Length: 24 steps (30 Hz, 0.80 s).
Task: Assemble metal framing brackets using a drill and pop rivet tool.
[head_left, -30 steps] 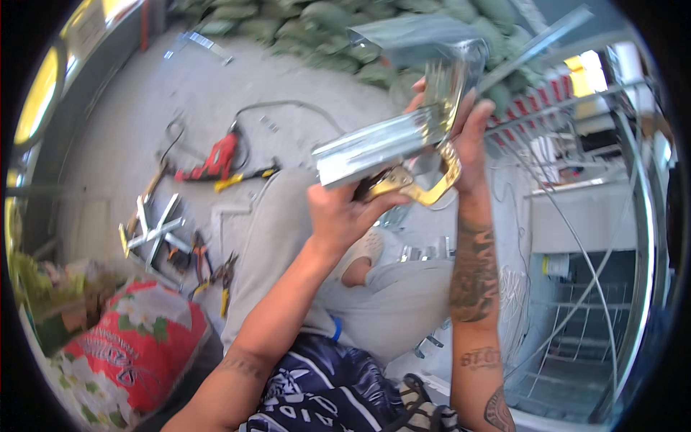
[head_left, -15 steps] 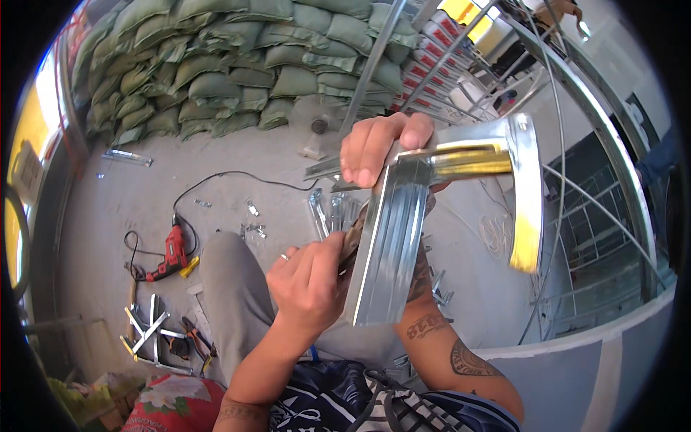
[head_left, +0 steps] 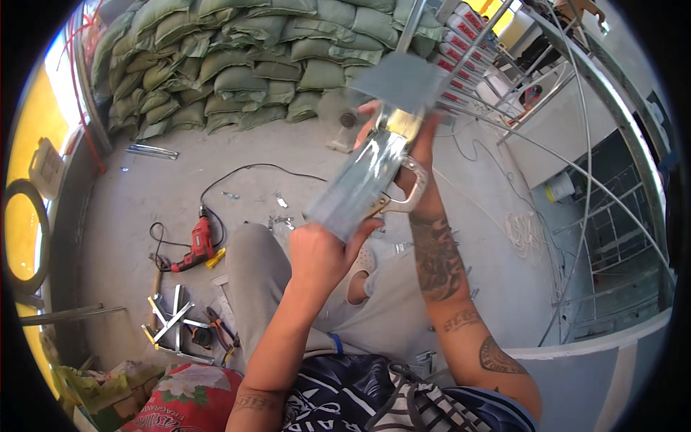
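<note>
Left hand (head_left: 317,255) and right hand (head_left: 425,147) (partly hidden) clasp a blurred profile (head_left: 360,180) near center; cropped sack (head_left: 191,410), lower left.

Head-worn left fisheye view, facing down, close above the hands (head_left: 320,255)

Dusty grey floor (head_left: 144,209) spreads through the middle. Green sacks (head_left: 252,68) form a bank at eleven o'clock; bright light (head_left: 61,75) shows at ten, yellow surface (head_left: 25,137) towards nine, pale wall (head_left: 554,129) past two.
</note>
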### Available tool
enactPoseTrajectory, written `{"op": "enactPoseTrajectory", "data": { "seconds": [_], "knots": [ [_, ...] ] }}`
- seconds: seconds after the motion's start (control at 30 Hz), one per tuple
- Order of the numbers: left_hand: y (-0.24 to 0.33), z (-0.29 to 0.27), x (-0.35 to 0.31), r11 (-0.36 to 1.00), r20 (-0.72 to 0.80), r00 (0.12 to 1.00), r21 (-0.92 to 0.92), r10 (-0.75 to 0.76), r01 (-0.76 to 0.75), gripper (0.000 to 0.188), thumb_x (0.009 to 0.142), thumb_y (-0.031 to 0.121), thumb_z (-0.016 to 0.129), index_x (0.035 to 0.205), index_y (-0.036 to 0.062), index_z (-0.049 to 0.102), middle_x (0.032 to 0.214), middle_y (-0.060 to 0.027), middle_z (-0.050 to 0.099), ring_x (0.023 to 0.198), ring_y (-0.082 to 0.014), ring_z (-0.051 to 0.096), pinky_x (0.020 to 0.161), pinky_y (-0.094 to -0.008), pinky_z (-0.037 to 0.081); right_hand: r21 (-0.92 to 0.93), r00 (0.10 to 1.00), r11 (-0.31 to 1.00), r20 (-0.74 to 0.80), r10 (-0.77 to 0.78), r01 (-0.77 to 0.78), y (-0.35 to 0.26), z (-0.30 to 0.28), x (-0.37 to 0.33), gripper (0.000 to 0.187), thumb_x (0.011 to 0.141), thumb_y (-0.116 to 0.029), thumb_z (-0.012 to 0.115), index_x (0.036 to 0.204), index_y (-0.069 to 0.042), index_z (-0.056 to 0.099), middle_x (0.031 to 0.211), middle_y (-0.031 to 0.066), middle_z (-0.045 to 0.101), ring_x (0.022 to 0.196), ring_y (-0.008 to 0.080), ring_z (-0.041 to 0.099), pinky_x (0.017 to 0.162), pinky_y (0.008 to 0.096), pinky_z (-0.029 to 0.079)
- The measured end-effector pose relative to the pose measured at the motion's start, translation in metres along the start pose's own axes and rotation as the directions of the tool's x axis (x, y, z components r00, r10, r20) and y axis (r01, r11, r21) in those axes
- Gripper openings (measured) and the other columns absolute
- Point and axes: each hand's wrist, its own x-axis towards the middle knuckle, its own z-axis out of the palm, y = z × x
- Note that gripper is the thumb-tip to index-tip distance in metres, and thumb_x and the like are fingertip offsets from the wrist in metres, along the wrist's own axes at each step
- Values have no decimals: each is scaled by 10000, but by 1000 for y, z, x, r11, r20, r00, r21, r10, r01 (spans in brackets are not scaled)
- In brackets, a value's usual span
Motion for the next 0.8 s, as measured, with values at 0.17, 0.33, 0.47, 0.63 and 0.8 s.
{"op": "enactPoseTrajectory", "data": {
  "seconds": [0.17,0.33,0.47,0.63,0.8],
  "knots": [
    [28,-60,-13,955,373,881,54,-291,292,358,796,288,782,1021,30,677,932,-147,692,894,-299,670,741,-385,511,-165,938,973,-333,100,-163,11,-22,-4,801,916,-735,390,1117,0,641,763,24,626,653,85,587,568,234,470],
    [14,-63,44,975,61,991,180,118,-127,475,784,318,786,1088,-18,644,1016,-164,675,955,-345,646,803,-397,505,-344,935,900,-317,157,-268,11,-29,-16,798,912,-734,416,1086,1,677,694,-2,562,620,77,545,537,238,425],
    [-19,-43,74,952,712,688,-96,-138,290,643,794,402,786,1182,-67,579,1012,-185,679,958,-331,660,830,-393,504,-459,926,809,-257,276,-368,12,-17,-22,760,914,-725,437,1011,-11,678,703,-26,512,655,68,481,577,240,380],
    [-37,-1,60,953,771,631,-126,-80,275,665,783,367,796,1206,-76,536,922,-172,661,863,-246,647,776,-358,500,-642,939,690,-160,305,-334,10,-14,-31,781,921,-720,428,1054,11,667,759,-9,540,726,72,492,646,225,390],
    [-29,-8,53,799,789,603,-282,-122,531,458,768,156,719,1135,-53,541,830,-40,537,758,-113,480,659,-282,425,-656,937,680,-131,325,-328,3,-9,-35,762,941,-700,412,1034,11,672,751,-17,537,694,69,475,631,227,385]
  ]
}}
